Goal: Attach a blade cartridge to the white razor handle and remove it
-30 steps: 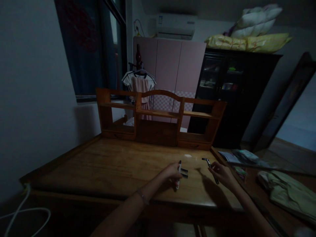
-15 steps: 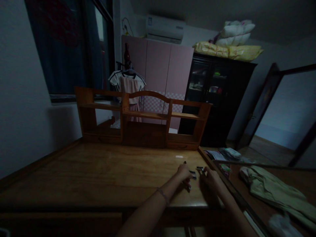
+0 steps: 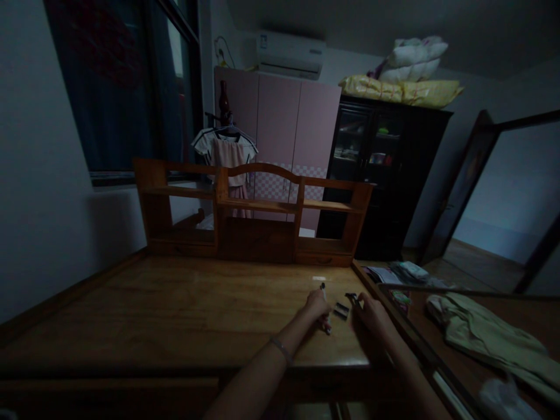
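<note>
Roughly fore-and-aft pen [image 3: 322, 287], tip away

Honey-brown wooden desk [image 3: 175, 315], pink wardrobe [image 3: 297, 146] (checkered base), black cabinet [image 3: 385, 175] — yellow bedding [image 3: 402, 90].

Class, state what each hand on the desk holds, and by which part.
The left hand grips a slim pen-like stick around its middle, both ends showing. The right hand holds a small dark-headed tool by its handle, head free.
</note>
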The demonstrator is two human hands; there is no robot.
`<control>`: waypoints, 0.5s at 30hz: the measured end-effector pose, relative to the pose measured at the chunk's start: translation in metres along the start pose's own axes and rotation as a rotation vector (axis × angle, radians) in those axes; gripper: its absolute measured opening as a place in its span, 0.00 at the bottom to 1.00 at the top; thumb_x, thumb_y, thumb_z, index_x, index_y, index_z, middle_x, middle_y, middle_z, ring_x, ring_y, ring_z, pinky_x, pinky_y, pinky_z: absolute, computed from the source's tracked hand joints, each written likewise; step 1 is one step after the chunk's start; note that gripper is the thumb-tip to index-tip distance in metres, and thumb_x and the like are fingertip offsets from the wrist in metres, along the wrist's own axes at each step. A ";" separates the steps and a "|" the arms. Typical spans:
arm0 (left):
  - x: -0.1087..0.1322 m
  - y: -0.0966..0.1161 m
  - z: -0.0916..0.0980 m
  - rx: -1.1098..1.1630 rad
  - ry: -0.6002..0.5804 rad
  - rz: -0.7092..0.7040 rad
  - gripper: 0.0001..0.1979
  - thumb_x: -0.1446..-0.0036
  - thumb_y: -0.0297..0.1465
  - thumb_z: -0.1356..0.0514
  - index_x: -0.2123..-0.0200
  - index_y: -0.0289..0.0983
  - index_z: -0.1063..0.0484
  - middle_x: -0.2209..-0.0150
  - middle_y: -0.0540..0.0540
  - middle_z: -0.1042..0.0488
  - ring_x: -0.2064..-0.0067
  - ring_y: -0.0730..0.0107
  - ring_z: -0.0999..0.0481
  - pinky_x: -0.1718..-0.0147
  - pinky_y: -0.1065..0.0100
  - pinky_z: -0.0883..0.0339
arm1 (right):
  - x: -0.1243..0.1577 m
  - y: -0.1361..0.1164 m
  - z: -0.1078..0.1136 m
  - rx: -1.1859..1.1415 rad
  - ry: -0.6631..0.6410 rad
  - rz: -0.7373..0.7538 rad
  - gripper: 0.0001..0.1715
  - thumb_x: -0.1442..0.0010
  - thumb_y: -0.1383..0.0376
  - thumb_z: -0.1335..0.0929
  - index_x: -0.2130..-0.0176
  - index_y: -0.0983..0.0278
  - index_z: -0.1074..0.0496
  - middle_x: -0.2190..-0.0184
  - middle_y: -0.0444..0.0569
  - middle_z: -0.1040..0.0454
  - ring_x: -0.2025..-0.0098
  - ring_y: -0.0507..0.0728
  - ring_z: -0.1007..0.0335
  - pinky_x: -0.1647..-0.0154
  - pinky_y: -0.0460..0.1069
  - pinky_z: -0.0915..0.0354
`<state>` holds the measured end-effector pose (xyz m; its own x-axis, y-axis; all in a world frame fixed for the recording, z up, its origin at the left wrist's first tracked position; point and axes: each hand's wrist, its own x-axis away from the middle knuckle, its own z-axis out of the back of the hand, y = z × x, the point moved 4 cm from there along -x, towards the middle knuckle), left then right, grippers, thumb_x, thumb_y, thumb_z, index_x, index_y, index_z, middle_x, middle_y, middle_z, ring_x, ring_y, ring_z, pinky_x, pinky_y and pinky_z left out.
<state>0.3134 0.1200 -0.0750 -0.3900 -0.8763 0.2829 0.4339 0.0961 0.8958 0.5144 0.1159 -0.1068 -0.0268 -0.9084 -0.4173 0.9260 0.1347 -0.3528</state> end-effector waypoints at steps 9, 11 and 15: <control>0.011 0.000 0.011 -0.063 0.066 -0.043 0.13 0.50 0.23 0.42 0.59 0.30 0.31 0.76 0.42 0.26 0.77 0.66 0.24 0.79 0.71 0.29 | 0.012 -0.033 0.029 0.109 0.189 -0.025 0.13 0.41 0.60 0.39 0.61 0.65 0.33 0.71 0.53 0.29 0.69 0.58 0.31 0.71 0.47 0.41; 0.010 -0.005 0.016 -0.055 0.093 -0.078 0.15 0.48 0.24 0.43 0.55 0.31 0.33 0.76 0.45 0.27 0.79 0.70 0.26 0.81 0.73 0.31 | 0.023 -0.059 0.056 0.100 0.294 -0.014 0.15 0.40 0.58 0.40 0.59 0.64 0.33 0.67 0.55 0.30 0.68 0.59 0.31 0.69 0.49 0.39; 0.022 -0.012 0.032 0.010 0.184 -0.282 0.10 0.46 0.31 0.45 0.60 0.34 0.32 0.78 0.50 0.32 0.85 0.77 0.34 0.88 0.76 0.39 | 0.072 -0.109 0.114 -0.038 0.431 0.074 0.16 0.39 0.55 0.40 0.54 0.58 0.33 0.58 0.57 0.31 0.59 0.64 0.32 0.60 0.55 0.36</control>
<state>0.2736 0.1148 -0.0686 -0.3395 -0.9396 -0.0422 0.3218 -0.1582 0.9335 0.4548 -0.0096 -0.0035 -0.1231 -0.6486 -0.7511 0.9170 0.2150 -0.3360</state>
